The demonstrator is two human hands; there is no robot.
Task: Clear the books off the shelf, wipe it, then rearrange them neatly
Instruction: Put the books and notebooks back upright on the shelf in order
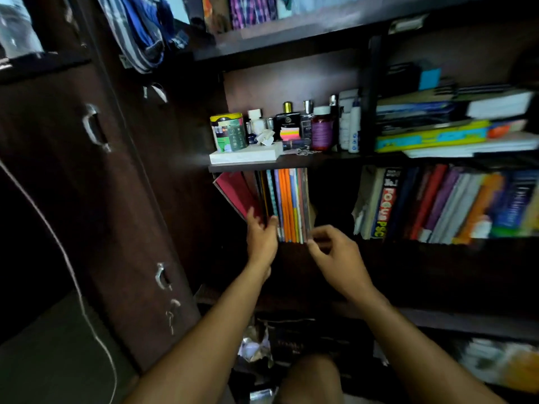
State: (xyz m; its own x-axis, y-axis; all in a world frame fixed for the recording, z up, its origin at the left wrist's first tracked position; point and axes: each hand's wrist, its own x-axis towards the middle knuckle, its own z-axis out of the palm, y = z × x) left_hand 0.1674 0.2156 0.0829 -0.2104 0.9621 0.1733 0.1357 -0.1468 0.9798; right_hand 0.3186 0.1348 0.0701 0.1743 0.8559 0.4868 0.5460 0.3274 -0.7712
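clearing step: hands at the thin books (287,205) standing on the lower shelf (437,243).
left hand (261,234) fingers straight against their left side; right hand (335,252) pinching the right edge; next, squeeze and draw the stack out.

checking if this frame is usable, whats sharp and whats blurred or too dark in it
Head view: dim overall. The bottles on the upper shelf and the thin books between the left hand and right hand read fairly sharp; the thick books at right smear with blur; the shelf gap between the two groups is near black; wide-angle bending curves the cupboard door.
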